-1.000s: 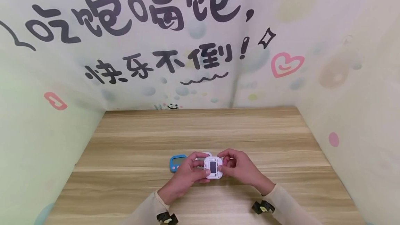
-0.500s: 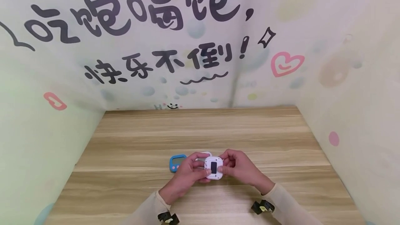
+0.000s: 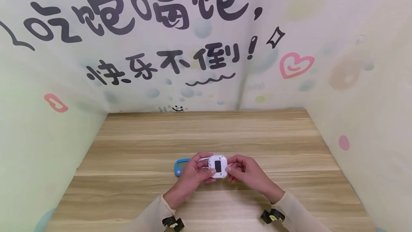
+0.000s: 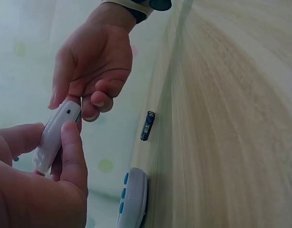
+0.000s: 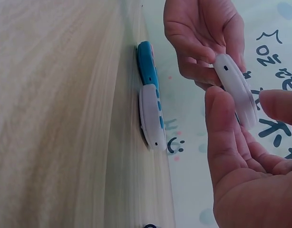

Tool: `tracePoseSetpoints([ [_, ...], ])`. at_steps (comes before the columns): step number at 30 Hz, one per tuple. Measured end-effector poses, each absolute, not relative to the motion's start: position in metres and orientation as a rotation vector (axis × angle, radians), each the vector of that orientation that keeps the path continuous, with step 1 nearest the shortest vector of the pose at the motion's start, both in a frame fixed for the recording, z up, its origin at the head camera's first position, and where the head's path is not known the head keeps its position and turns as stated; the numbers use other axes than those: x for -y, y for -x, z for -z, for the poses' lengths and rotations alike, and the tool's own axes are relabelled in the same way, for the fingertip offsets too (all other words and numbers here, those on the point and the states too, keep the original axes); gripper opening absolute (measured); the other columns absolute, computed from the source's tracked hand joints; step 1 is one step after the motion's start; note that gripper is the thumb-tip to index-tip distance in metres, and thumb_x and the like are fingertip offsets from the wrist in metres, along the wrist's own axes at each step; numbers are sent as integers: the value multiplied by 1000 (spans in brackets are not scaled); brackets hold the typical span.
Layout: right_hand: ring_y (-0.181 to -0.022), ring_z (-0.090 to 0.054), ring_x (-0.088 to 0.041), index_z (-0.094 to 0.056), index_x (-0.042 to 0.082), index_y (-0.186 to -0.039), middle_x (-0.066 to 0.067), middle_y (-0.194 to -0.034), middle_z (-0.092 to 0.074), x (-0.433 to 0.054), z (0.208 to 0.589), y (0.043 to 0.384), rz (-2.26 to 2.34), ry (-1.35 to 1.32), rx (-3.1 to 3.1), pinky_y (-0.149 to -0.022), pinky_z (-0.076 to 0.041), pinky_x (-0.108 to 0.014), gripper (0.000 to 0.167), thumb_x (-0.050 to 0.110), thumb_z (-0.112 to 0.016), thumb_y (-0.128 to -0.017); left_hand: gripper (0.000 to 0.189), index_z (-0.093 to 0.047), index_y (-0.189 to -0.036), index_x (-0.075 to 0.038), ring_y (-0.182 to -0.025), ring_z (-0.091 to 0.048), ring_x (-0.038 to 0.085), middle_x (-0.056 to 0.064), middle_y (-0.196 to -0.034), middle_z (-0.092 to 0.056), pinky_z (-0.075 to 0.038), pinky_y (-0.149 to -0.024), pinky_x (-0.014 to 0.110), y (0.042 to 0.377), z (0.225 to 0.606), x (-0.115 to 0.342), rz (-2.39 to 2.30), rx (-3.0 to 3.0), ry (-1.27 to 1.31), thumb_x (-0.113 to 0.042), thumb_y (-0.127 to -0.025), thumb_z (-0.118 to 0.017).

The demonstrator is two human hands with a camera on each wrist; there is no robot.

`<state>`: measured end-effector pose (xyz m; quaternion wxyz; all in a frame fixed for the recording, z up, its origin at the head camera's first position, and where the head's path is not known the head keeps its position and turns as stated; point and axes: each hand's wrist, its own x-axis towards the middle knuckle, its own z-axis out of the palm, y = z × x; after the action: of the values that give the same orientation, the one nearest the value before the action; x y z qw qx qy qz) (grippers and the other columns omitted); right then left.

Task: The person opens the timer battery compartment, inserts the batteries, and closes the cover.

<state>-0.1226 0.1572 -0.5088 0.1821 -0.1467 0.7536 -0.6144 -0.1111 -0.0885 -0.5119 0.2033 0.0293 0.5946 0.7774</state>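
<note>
Held device (image 5: 238, 92) between left grip (image 5: 203, 31) and right grip (image 5: 255, 185)

The left grip pinches the held device's upper end; the right grip's thumb and fingers flank its lower end. Left of the held device, well apart, a white device (image 5: 150, 118) and a blue device (image 5: 145, 61) line up on the bench (image 5: 70, 118). Right of and behind it, black lettering (image 5: 274, 125) marks the wall (image 5: 191, 128).

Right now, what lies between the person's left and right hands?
A rounded white device, with the left hand gripping one side and the right hand at the other; the head view shows this.
</note>
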Motion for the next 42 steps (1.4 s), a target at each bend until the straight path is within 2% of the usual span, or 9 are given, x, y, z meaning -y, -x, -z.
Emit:
tracePoseSetpoints([
  [5, -81, -77, -28, -64, -7, -124, -17, -95, -75, -156, 509, 122, 1761, 408, -2085, -74, -69, -46, 34, 18, -72, -102, 61, -49, -148, -1, -98, -74, 17, 11, -118, -70, -69, -81, 33, 111, 512, 91, -2167, -1649, -90, 2, -93, -76],
  [11, -78, -76, -21, -64, -6, -124, -14, -97, -73, -153, 510, 123, 1767, 389, -2100, -70, -70, -36, 32, 17, -72, -102, 62, -50, -150, 0, -95, -74, 16, 10, -117, -67, -69, -82, 32, 110, 512, 91, -2174, -1648, -101, 4, -93, -75],
  [16, -77, -77, -22, -61, -3, -126, -18, -103, -69, -152, 511, 122, 1823, 393, -2076, -69, -70, -43, 32, 17, -70, -104, 61, -52, -151, -1, -99, -72, 16, 12, -122, -59, -68, -86, 32, 110, 513, 91, -2187, -1632, -67, 4, -94, -74],
  [21, -81, -78, -38, -62, 2, -125, -22, -107, -66, -153, 511, 122, 1864, 424, -2124, -71, -69, -52, 27, 16, -70, -103, 63, -53, -153, -4, -110, -71, 18, 19, -131, -64, -66, -95, 32, 111, 514, 91, -2181, -1664, -76, -1, -94, -75],
  [24, -86, -76, -44, -67, 6, -123, -22, -110, -68, -155, 511, 123, 1864, 468, -2184, -75, -68, -53, 23, 16, -72, -102, 64, -51, -154, -3, -121, -70, 22, 24, -141, -64, -63, -100, 30, 112, 514, 92, -2176, -1698, -118, -4, -95, -76],
  [28, -89, -77, -32, -73, 10, -118, -18, -114, -73, -154, 511, 123, 1831, 530, -2284, -77, -70, -43, 18, 13, -73, -101, 68, -48, -157, -4, -133, -65, 28, 24, -151, -57, -61, -103, 29, 112, 513, 91, -2182, -1704, -139, -8, -96, -77],
  [32, -91, -76, -18, -74, 10, -120, -15, -119, -74, -150, 511, 121, 1783, 553, -2385, -75, -67, -27, 24, 7, -76, -97, 69, -48, -156, -8, -129, -66, 26, 22, -151, -52, -63, -98, 26, 113, 509, 88, -2177, -1753, -130, -10, -94, -80],
  [39, -90, -75, -15, -66, 4, -132, -18, -102, -77, -148, 508, 122, 1798, 486, -2361, -75, -67, -24, 42, 2, -79, -93, 66, -47, -152, -7, -120, -69, 22, 24, -148, -55, -64, -94, 25, 113, 510, 84, -2193, -1776, -98, -1, -94, -78],
  [42, -93, -74, -14, -66, 2, -135, -19, -106, -77, -149, 507, 124, 1803, 483, -2349, -78, -67, -24, 46, 3, -81, -91, 67, -47, -150, -8, -119, -69, 22, 23, -148, -55, -64, -95, 27, 113, 512, 83, -2208, -1756, -107, 0, -92, -80],
])
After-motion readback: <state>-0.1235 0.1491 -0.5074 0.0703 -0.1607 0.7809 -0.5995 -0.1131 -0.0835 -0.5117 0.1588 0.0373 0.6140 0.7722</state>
